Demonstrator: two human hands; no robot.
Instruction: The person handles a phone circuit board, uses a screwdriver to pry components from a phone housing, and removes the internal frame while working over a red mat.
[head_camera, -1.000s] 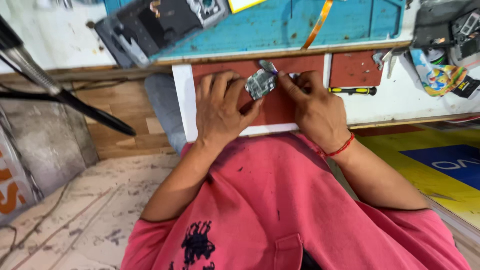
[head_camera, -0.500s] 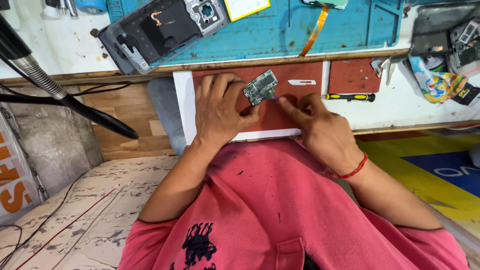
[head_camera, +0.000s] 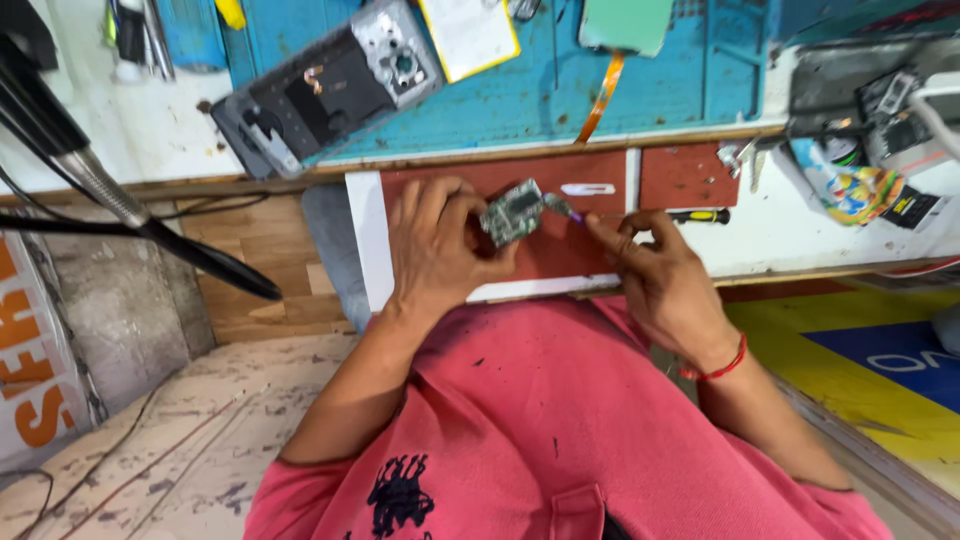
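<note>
the small green circuit board (head_camera: 512, 211) looks hard and slightly glossy, studded with dull metal parts; the left hand (head_camera: 436, 250) holds it. the thin purple-tipped tool (head_camera: 563, 208) in the right hand (head_camera: 668, 283) looks like smooth plastic. the reddish-brown work mat (head_camera: 600, 170) under them is matt and rubbery. the blue mat (head_camera: 520, 90) behind is matt and scuffed. the grey opened phone frame (head_camera: 330, 85) shows brushed metal and matt plastic. the pink shirt (head_camera: 560, 430) is soft cloth.

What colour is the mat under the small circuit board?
Reddish brown: the mat under the circuit board shows best in the head view.
</note>
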